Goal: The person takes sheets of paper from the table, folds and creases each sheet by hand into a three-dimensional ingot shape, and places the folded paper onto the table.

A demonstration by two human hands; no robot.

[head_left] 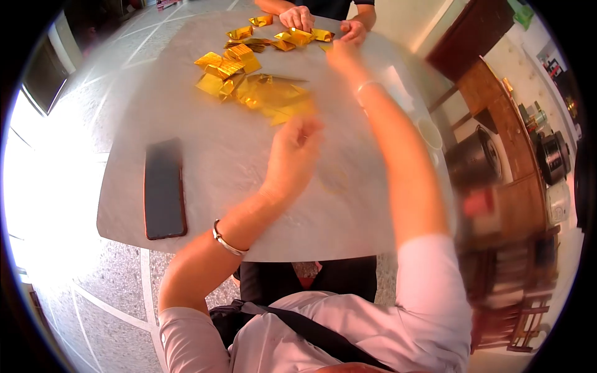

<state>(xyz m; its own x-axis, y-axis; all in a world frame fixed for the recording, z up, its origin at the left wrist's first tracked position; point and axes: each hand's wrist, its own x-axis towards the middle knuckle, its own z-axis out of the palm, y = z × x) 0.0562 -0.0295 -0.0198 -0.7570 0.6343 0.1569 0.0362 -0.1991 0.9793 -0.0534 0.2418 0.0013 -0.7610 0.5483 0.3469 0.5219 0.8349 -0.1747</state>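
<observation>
My left hand (293,154), blurred by motion, has its fingers curled together just in front of loose gold foil paper sheets (273,96). What it pinches, if anything, is hidden. My right hand (346,57) is stretched to the far side of the table, its fingers close together and smeared. A small piece of gold paper (325,48) shows at its fingertips. Beside it lie folded gold paper pieces (295,37), close to a co-worker's hands (298,18). More folded gold pieces (227,65) are heaped left of the sheets.
A dark phone (165,189) lies on the left of the grey table (242,217). A pale round dish or cup (429,133) is at the right edge. Across the table sits another person (329,7). Wooden furniture (513,130) and a dark pot (479,155) stand to the right.
</observation>
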